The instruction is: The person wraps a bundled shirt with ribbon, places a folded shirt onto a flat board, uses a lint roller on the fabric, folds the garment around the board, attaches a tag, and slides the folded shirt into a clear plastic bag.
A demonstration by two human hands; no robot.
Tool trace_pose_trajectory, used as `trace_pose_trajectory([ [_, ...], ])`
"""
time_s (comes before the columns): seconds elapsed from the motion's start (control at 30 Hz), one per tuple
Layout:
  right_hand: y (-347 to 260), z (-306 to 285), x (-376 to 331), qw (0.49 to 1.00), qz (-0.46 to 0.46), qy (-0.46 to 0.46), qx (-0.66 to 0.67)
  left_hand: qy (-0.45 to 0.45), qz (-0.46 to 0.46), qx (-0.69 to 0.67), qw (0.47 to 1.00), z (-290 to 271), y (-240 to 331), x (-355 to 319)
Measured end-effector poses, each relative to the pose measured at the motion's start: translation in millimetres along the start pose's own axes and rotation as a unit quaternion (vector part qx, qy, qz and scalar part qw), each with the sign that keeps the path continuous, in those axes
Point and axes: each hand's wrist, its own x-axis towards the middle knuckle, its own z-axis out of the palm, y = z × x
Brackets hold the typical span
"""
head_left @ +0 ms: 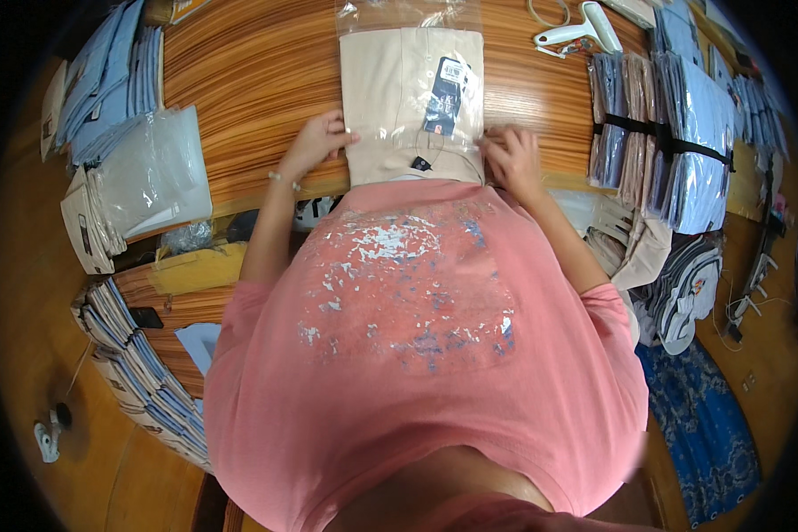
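Observation:
A folded beige shirt (381, 97) lies on the table in front of me, its collar end toward my body. A clear plastic bag (408, 16) covers most of it and reaches past the shirt's far end. Through the film shows a dark blue hang tag (446, 99) with a white label. Near the collar is a small black tag (420, 164). At the bag's left edge my left hand (317, 146) pinches the film by the shirt's side. Opposite it, my right hand (512, 160) has curled fingers gripping the bag's right edge.
Empty-looking clear bags (164, 168) lie at the table's left, beside stacked blue shirts (106, 80). Bagged shirts bound with a black strap (661, 133) stand at right. A white-handled roller (585, 34) lies at the far right. A phone (145, 316) rests at lower left.

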Motion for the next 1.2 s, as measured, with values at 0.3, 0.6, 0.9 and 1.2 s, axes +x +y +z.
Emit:
trace_pose_trajectory([
  [0.3,-0.2,24.2,20.8,0.749,0.391,0.029,0.533,0.078,-0.024,-0.045,0.996,6.7,-18.0,-20.6],
  [0.6,-5.0,33.6,-42.0,0.666,0.421,-0.131,0.602,0.029,-0.063,-0.092,0.993,39.5,-73.7,-57.9],
  [0.9,29.2,22.3,48.5,0.646,0.397,-0.107,0.643,0.165,0.054,0.138,0.975,13.0,10.4,-16.9],
  [1.2,-3.1,35.3,62.1,0.521,0.42,-0.121,0.733,0.193,0.276,0.599,0.727,72.3,37.8,14.8],
])
